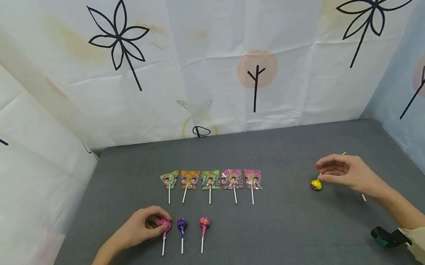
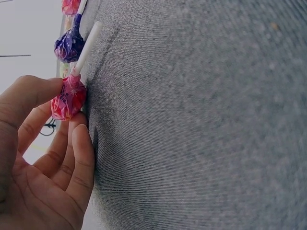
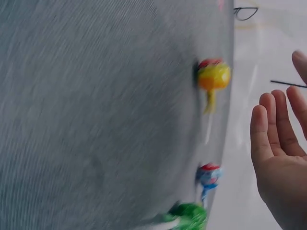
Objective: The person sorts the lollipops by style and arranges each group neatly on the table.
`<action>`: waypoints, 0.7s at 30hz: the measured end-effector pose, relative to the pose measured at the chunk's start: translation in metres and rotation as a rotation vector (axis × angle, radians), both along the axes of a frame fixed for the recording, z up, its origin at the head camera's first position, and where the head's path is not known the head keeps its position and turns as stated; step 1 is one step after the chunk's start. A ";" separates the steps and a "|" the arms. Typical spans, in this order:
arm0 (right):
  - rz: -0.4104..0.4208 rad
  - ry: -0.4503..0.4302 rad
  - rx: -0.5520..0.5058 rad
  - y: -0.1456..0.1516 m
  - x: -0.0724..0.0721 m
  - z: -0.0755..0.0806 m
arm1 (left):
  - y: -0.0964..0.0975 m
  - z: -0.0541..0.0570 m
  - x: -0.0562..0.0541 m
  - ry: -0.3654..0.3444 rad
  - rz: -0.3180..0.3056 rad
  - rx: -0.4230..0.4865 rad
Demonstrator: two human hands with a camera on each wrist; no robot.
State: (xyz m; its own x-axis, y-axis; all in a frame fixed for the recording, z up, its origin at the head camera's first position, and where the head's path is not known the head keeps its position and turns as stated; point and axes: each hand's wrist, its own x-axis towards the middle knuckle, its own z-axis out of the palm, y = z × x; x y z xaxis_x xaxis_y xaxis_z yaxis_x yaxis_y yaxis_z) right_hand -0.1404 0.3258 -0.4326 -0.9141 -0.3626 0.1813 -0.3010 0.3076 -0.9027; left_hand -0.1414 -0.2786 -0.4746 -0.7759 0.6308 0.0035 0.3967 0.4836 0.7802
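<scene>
My left hand pinches the wrapped head of a pink lollipop between thumb and fingers, its white stick pointing towards me. Beside it on the grey table lie a purple lollipop and another pink lollipop. Over on the right, my right hand is raised above the table with relaxed fingers and nothing in them. Nearest to it is a yellow lollipop, which stands apart from the fingers in the right wrist view. That view also has a blue lollipop and a green lollipop, mostly hidden by my right hand in the head view.
Several lollipops in flat printed wrappers lie in a row farther back on the grey table. White cloth walls with drawn flowers close off the back and both sides.
</scene>
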 end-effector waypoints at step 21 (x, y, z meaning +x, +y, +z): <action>-0.029 0.077 0.173 0.001 0.001 -0.027 | 0.000 0.003 0.001 0.004 -0.004 0.025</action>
State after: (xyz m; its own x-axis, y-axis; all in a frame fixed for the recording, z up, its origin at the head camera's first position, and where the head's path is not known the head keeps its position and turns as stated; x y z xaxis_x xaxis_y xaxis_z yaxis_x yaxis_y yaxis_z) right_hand -0.1390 0.3269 -0.4595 -0.9104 -0.3685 0.1882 -0.3560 0.4659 -0.8101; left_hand -0.1401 -0.2781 -0.4712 -0.7731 0.6339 0.0228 0.4023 0.4622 0.7903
